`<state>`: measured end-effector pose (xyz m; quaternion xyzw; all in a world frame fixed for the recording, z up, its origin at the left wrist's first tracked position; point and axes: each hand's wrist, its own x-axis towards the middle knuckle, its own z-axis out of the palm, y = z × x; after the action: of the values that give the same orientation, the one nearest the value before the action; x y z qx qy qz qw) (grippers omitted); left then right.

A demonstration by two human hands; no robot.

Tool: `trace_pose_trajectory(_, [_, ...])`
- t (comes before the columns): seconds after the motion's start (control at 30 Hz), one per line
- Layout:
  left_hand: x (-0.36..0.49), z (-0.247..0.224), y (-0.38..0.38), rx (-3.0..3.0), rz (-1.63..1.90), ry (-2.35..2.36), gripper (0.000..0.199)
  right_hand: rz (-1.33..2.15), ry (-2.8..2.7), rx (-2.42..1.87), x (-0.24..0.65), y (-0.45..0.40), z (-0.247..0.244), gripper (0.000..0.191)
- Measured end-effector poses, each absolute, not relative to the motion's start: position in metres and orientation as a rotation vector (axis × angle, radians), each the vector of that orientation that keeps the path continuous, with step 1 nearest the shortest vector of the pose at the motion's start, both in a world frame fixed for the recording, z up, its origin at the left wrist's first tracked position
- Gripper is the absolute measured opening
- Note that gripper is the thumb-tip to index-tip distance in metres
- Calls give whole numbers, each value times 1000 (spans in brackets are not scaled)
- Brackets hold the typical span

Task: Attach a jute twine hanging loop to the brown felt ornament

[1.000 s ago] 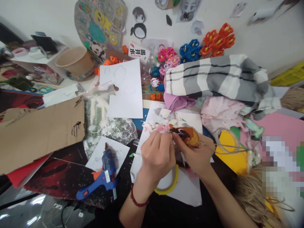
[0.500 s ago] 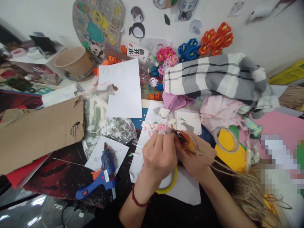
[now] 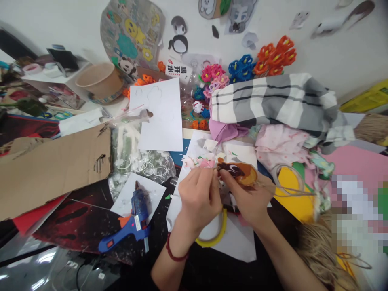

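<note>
My right hand (image 3: 253, 198) is closed around an orange and brown piece (image 3: 247, 173) with a dark, white-edged mark on it. My left hand (image 3: 201, 196), a dark red bracelet at its wrist, pinches at the brown left end of that piece; its fingertips meet my right fingertips there. Tan twine (image 3: 285, 190) runs from the piece toward the right, near a loose heap of twine (image 3: 318, 250). Below the hands, a yellow-edged tape roll (image 3: 223, 230) lies on white paper (image 3: 239, 242).
A blue glue gun (image 3: 136, 226) rests on paper at the left, beside cardboard (image 3: 60, 167). Paper scraps (image 3: 200, 161) lie behind my hands. Checkered cloth (image 3: 273, 99), a tape ring on yellow paper (image 3: 292, 198) and crocheted flowers (image 3: 274, 56) stand or lie further right and back.
The orange and brown piece has turned, so more of its face shows. My right fingers have shifted at its left end, and the twine sits higher. The view has moved slightly.
</note>
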<state>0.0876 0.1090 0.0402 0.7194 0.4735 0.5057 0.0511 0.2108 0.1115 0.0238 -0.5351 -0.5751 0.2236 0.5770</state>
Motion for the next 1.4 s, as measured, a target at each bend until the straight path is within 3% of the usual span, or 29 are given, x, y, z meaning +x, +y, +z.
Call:
trace_pose_trajectory(0.3, [85, 47, 111, 1895, 1458, 1271, 18, 1101, -926, -1055, 214, 121, 26, 9])
trace_pose_trajectory(0.57, [85, 47, 113, 1799, 1480, 1218, 20, 1256, -933, -1097, 213, 121, 23, 15])
trace_pose_trajectory(0.67, [80, 50, 115, 1836, 1479, 1257, 24, 1166, -1000, -1069, 224, 130, 24, 22])
trace_pose_trajectory(0.83, [70, 49, 119, 2114, 1369, 1308, 20, 555, -1339, -1188, 250, 139, 39, 55])
trace_pose_trajectory(1.0, [66, 42, 121, 2473, 1239, 1437, 16, 620, -1894, -1290, 256, 132, 50, 22])
trace_pose_trajectory(1.17, [67, 42, 121, 2533, 1209, 1401, 22, 871, -1924, -1338, 247, 129, 46, 11])
trace_pose_trajectory(1.3, [67, 45, 121, 2393, 1363, 1496, 15, 807, -1829, -1377, 243, 128, 44, 17])
trace_pose_trajectory(1.4, [68, 45, 120, 2340, 1488, 1544, 16, 697, -1755, -1368, 241, 126, 45, 10])
